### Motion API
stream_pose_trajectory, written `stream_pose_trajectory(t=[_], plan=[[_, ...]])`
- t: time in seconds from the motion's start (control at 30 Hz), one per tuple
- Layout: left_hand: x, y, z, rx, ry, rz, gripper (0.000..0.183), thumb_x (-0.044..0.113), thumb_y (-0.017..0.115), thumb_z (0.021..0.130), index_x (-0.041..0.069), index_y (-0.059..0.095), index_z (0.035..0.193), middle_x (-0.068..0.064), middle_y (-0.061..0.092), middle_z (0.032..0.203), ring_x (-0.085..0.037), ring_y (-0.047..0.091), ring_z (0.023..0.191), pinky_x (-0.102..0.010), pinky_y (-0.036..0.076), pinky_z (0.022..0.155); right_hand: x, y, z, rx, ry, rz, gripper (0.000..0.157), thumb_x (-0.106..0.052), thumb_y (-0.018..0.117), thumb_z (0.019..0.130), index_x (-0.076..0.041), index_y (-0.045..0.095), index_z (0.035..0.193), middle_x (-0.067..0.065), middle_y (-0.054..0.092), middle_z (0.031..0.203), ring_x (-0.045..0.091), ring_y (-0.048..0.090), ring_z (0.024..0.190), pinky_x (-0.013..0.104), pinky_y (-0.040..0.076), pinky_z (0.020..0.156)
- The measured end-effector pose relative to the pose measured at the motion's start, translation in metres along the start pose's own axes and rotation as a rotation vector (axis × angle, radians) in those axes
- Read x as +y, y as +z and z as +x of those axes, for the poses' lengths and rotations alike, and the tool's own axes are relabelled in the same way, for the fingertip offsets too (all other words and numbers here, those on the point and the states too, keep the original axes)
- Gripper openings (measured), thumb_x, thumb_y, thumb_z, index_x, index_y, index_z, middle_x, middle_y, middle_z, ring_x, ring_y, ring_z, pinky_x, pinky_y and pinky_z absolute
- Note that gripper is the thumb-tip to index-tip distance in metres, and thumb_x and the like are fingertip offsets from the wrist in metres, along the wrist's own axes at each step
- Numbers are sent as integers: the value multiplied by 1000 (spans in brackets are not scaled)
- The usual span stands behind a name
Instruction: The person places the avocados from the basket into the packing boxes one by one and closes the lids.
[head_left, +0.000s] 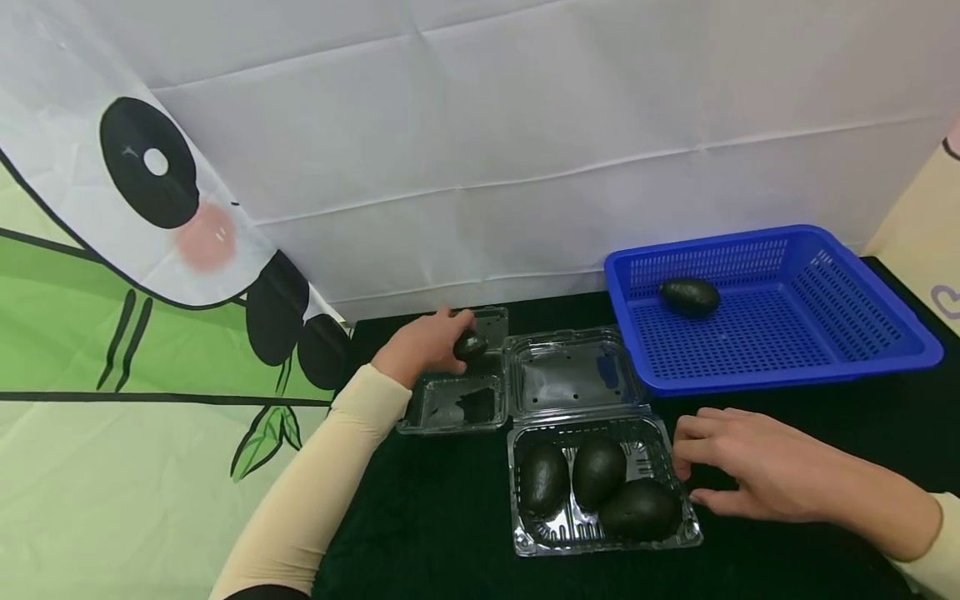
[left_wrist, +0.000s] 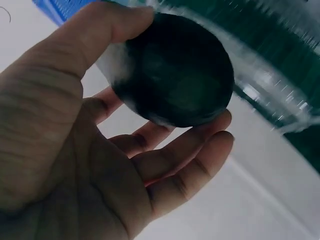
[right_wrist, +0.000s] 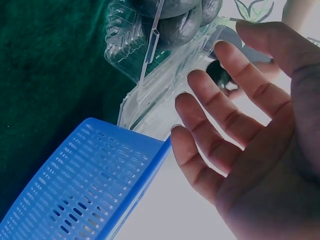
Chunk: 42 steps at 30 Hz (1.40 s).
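Note:
My left hand [head_left: 429, 343] holds a dark avocado [left_wrist: 180, 70] between thumb and fingertips, over a clear plastic clamshell box [head_left: 444, 408] at the back left. In the left wrist view the palm faces the camera, with the fingers bent beneath the fruit. My right hand [head_left: 765, 462] is at the right side of a second clear clamshell box [head_left: 523, 533], its fingers relaxed and holding nothing. Three avocados [head_left: 641, 510] lie in that box's base, and its lid [head_left: 562, 379] is folded back away from me.
A blue perforated basket [head_left: 757, 382] stands at the back right, with one avocado [head_left: 690, 297] inside. Dark green cloth [head_left: 420, 517] covers the table. Behind it hangs a white sheet [head_left: 450, 133], and a printed cartoon curtain [head_left: 97, 467] hangs on the left.

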<state>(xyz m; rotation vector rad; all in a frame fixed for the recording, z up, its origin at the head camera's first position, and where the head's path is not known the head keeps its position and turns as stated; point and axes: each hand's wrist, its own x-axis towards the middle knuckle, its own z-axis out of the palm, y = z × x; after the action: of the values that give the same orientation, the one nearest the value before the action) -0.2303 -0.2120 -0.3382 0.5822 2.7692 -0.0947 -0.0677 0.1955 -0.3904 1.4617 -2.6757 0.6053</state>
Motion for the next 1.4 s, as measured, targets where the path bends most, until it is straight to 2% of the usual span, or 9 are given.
stream_pose_trajectory(t=[0.07,0.17,0.37,0.5,0.6,0.77,0.93,1.13,1.4], plan=[[-1,11,-1,-22,3,9,62,30,83,90,19,51,142,-22,49,140,-29,65,95,-49,54,88,0,0,0,1,-2,-1,29,-30,87,84,-38,66,102,-22,52,103,-1,48,88,28,51,67],[0,24,-1,-49,6,11,62,30,85,88,18,52,139,-19,53,129,-29,64,95,-49,55,89,1,-1,-1,-4,2,-2,29,-30,87,84,-39,66,102,-23,52,103,-1,48,89,29,52,68],[1,46,6,-76,-11,-20,60,28,86,87,18,53,137,-17,54,124,-31,62,99,-50,54,92,3,0,-4,-19,28,3,28,-32,86,86,-39,66,103,-23,52,105,-1,49,89,29,51,68],[2,54,10,-86,-13,-4,61,32,85,88,17,54,138,-18,56,126,-32,63,104,-51,53,95,5,0,-9,-21,69,-3,28,-33,85,86,-40,65,105,-22,54,108,0,50,90,29,52,69],[3,55,11,-75,-7,30,62,37,85,88,16,56,138,-16,59,126,-31,64,106,-50,53,94,5,0,-15,-27,125,-28,30,-38,84,88,-40,66,112,-20,56,114,3,55,95,34,56,74],[8,36,9,-20,22,105,58,41,82,90,12,61,135,-12,65,127,-29,67,105,-47,55,92,5,-2,-25,-6,200,-99,42,-44,83,88,-37,66,125,-16,60,124,13,62,107,48,57,84],[24,7,20,51,83,200,51,42,76,95,10,64,133,-9,69,124,-27,69,104,-45,57,89,5,-3,-33,17,244,-141,47,-43,86,84,-37,65,125,-18,59,123,14,63,106,50,57,83],[56,-21,60,104,170,211,50,43,69,100,13,62,138,-6,66,130,-24,67,109,-44,55,93,6,-5,-41,-2,289,-136,46,-43,86,84,-38,66,124,-19,57,121,12,62,105,49,57,81],[98,-37,119,243,256,233,52,50,64,101,22,57,144,-1,59,139,-20,60,122,-38,49,102,10,-4,-51,-67,357,-117,42,-49,82,86,-40,65,124,-20,57,122,11,62,105,47,57,81]])
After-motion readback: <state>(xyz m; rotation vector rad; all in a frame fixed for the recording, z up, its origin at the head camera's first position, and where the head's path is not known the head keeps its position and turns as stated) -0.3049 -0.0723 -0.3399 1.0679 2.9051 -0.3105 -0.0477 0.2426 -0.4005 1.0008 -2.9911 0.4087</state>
